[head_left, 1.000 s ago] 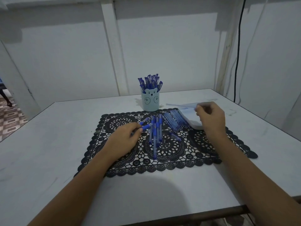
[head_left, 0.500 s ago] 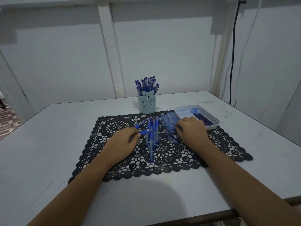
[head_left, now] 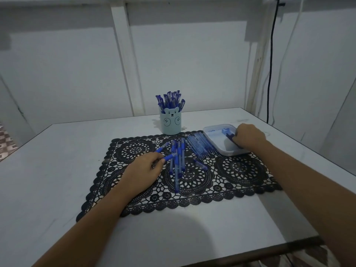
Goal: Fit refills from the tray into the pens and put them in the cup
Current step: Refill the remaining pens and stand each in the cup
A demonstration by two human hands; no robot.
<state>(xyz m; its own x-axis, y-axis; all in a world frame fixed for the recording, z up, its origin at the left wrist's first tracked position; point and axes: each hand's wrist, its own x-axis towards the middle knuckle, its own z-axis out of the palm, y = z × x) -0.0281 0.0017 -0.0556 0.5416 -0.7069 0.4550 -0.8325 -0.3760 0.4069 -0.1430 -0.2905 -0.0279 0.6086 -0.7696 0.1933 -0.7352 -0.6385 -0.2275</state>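
Head view: has moved the right hand (head_left: pixel 248 136) off the lace mat (head_left: pixel 237 170) into the tray (head_left: pixel 215 132); curls its fingers over the dark refills (head_left: pixel 230 136), firm grip or not cannot tell. Still pinches a blue pen (head_left: pixel 170 156) in the left hand (head_left: pixel 144 170), loose pens (head_left: pixel 178 164) just beyond those fingertips, cup (head_left: pixel 170 124) farther behind. Works on a pale table (head_left: pixel 57 160) before a white wall (head_left: pixel 183 54) with a black cable (head_left: pixel 271 54).

The pale blue, bear-faced cup (head_left: pixel 170 122) stands upright, packed with capped blue pens (head_left: pixel 170 99). In front of the cup, loose pens (head_left: pixel 178 164) lie flat, nearly parallel. At its front-right clear barrels (head_left: pixel 200 146) lie in a row. Right of the cup, the shallow white tray (head_left: pixel 213 137) holds dark refills (head_left: pixel 228 134).
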